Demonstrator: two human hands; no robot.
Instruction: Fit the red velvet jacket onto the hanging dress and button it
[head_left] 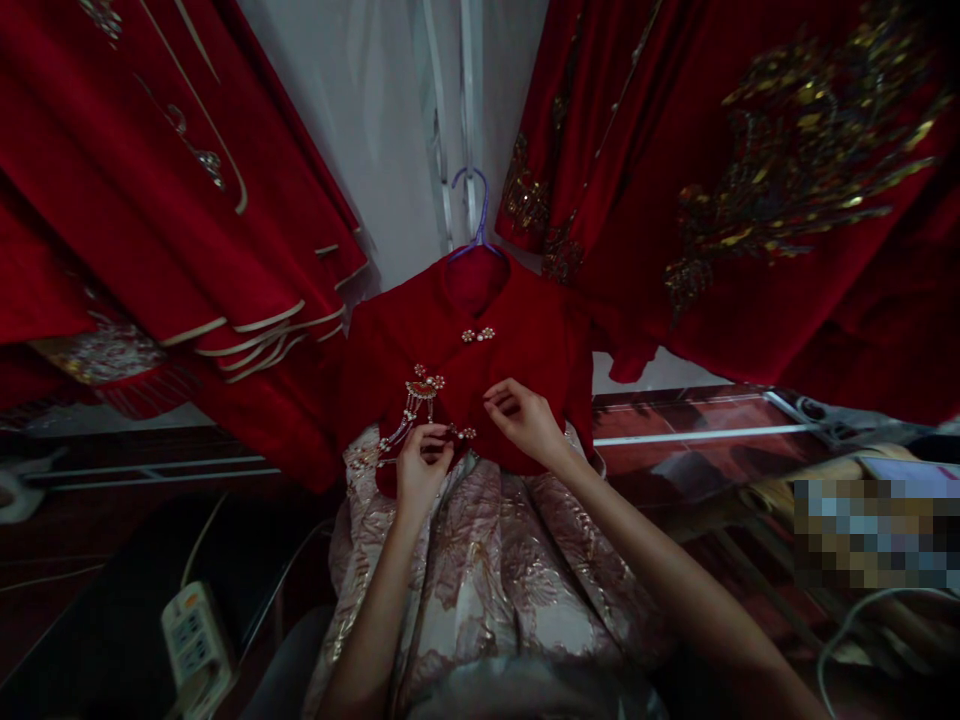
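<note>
A short red jacket [525,300] hangs in front of me on a purple hanger [480,225], above a pale pink-and-gold brocade skirt [480,590]. Near its collar sits a jewelled clasp [478,336]; a second clasp [463,433] lies at the lower front. A beaded fan-shaped ornament [424,388] with dangling strands is on the left of the chest. My left hand [424,460] is at the jacket's lower edge, beside the lower clasp and the strands, its fingertips pinched; what they hold is unclear. My right hand [523,420] hovers over the right front, fingers curled, thumb and forefinger slightly apart, with nothing visible between them.
Red garments with pale piping [165,200] hang at the left. Red garments with gold sequin embroidery [795,170] hang at the right. A power strip [196,645] with cords lies at the lower left. A metal rail [675,435] runs low behind the jacket.
</note>
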